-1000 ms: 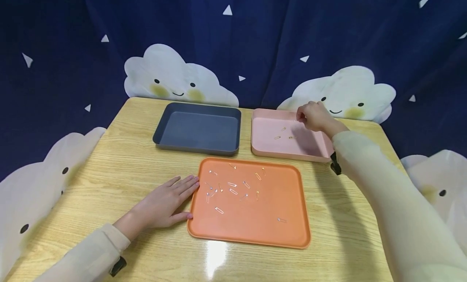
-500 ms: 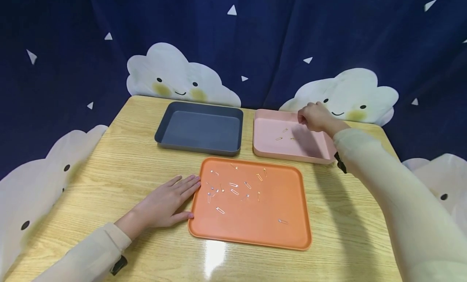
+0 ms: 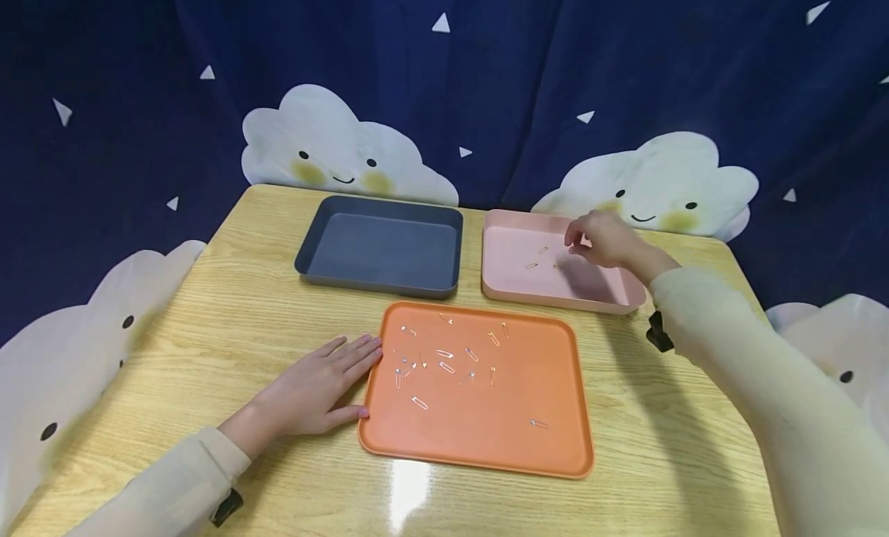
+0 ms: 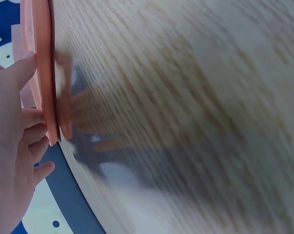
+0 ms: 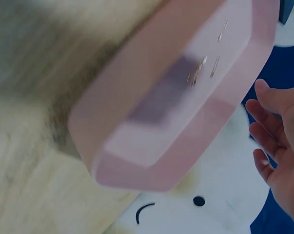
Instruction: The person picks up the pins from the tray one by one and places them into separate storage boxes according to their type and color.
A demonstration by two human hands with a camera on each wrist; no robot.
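Left hand (image 3: 312,386): palm down on the wooden table (image 3: 243,290), fingers straight, fingertips and thumb touching the left rim of the orange tray (image 3: 479,440). Right hand (image 3: 603,238): above the pink tray (image 3: 507,244), fingers loosely bent, thumb apart from them. Below it, a few gold safety pins (image 3: 531,266) lie on the pink tray's floor, some close together. More safety pins (image 3: 420,403) lie scattered on my orange tray, mostly toward its left and far side; one sits near right. A dark gray tray (image 3: 385,248) stands just left of the pink one.
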